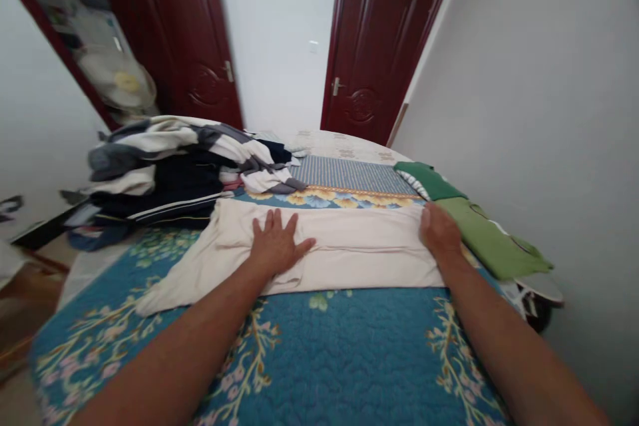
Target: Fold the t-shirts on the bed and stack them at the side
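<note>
A cream-white garment (359, 246) lies stretched in a long folded strip across the blue floral quilt (344, 353). It looks like a shirt, with a loose sleeve-like part trailing toward the near left. My left hand (275, 244) rests flat on its left half, fingers spread. At the strip's right end, my right hand (440, 231) has its fingers curled round the edge of the cloth. Those fingertips are partly hidden from view.
A heap of clothes (184, 160) in navy, grey and white sits at the back left. Folded green garments, one dark (434, 180) and one light (494, 239), lie along the right edge by the wall. A striped mat (354, 173) covers the far part. Dark red doors (384, 33) stand beyond.
</note>
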Action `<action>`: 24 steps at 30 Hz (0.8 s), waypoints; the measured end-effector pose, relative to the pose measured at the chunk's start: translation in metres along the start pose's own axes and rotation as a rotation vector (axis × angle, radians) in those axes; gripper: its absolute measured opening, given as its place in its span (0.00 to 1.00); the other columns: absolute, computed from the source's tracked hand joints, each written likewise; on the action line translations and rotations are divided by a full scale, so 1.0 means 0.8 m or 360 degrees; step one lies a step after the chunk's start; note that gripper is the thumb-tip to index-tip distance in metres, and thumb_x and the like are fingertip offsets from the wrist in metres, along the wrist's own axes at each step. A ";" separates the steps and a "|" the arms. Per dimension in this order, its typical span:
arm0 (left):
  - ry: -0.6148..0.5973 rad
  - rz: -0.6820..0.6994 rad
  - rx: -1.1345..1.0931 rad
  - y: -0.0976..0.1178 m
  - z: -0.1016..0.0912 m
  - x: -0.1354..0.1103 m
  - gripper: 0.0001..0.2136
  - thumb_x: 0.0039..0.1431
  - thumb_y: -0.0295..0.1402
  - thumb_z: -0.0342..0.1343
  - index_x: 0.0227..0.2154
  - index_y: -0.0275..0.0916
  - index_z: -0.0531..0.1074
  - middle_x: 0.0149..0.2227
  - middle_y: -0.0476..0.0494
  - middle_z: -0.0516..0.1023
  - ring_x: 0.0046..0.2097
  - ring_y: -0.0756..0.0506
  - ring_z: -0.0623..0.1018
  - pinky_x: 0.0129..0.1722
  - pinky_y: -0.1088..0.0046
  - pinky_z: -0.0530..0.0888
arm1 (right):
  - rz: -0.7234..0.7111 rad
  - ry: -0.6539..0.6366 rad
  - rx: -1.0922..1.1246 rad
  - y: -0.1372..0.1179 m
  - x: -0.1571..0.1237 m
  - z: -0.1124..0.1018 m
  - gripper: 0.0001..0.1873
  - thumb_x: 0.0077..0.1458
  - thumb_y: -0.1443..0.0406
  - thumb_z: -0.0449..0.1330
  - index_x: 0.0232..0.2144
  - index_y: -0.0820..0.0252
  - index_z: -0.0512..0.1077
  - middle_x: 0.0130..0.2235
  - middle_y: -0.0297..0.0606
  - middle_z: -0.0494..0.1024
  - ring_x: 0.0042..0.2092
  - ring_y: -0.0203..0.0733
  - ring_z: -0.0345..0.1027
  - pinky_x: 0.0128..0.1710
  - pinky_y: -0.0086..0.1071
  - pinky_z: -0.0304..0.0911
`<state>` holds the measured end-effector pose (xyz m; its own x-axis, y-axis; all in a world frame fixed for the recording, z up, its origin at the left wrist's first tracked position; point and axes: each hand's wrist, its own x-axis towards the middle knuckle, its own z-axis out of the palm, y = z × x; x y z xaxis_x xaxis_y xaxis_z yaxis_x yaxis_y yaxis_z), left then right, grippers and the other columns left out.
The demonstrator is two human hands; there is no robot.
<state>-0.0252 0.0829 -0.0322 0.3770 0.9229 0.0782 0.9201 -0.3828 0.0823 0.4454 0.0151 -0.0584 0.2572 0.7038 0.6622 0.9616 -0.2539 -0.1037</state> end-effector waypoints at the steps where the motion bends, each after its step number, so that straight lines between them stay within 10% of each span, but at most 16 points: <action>1: 0.0001 -0.0003 -0.0012 0.000 0.001 -0.001 0.48 0.62 0.71 0.37 0.76 0.43 0.55 0.77 0.23 0.51 0.77 0.22 0.49 0.70 0.32 0.46 | -0.0114 0.0095 0.0063 -0.004 -0.001 -0.001 0.25 0.71 0.60 0.48 0.58 0.69 0.74 0.56 0.59 0.79 0.58 0.57 0.74 0.61 0.52 0.67; 5: 0.0010 -0.0011 -0.0058 -0.001 0.003 -0.003 0.49 0.61 0.72 0.37 0.76 0.44 0.55 0.77 0.25 0.49 0.77 0.22 0.47 0.70 0.32 0.43 | -0.0494 0.0159 0.0296 -0.077 -0.012 -0.012 0.25 0.70 0.61 0.51 0.62 0.66 0.72 0.62 0.58 0.76 0.64 0.58 0.69 0.65 0.55 0.65; 12: -0.0015 -0.0019 -0.0139 0.002 -0.003 -0.008 0.51 0.59 0.73 0.37 0.76 0.42 0.55 0.78 0.24 0.48 0.77 0.22 0.45 0.70 0.31 0.41 | -0.0748 -0.0382 0.0406 -0.254 -0.050 -0.020 0.29 0.74 0.55 0.47 0.69 0.62 0.65 0.72 0.53 0.63 0.74 0.56 0.53 0.70 0.55 0.56; 18: -0.0090 -0.0013 -0.0297 -0.013 -0.016 0.000 0.44 0.66 0.67 0.29 0.76 0.46 0.53 0.77 0.27 0.52 0.77 0.25 0.50 0.70 0.32 0.47 | -0.0572 -0.0815 0.0177 -0.271 -0.061 -0.020 0.31 0.75 0.51 0.43 0.71 0.57 0.62 0.75 0.48 0.58 0.75 0.55 0.50 0.71 0.58 0.51; 24: -0.0087 -0.0411 -0.0068 -0.087 -0.021 0.018 0.43 0.69 0.61 0.36 0.75 0.33 0.54 0.77 0.22 0.48 0.78 0.26 0.47 0.72 0.36 0.45 | -0.0518 -0.0892 0.0156 -0.271 -0.059 -0.028 0.32 0.75 0.50 0.42 0.73 0.55 0.61 0.76 0.43 0.55 0.76 0.54 0.47 0.72 0.57 0.47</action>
<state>-0.0855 0.1223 -0.0197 0.1366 0.9906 -0.0046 0.9817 -0.1348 0.1344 0.2223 0.0221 -0.0509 -0.0631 0.9804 0.1867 0.9961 0.0733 -0.0481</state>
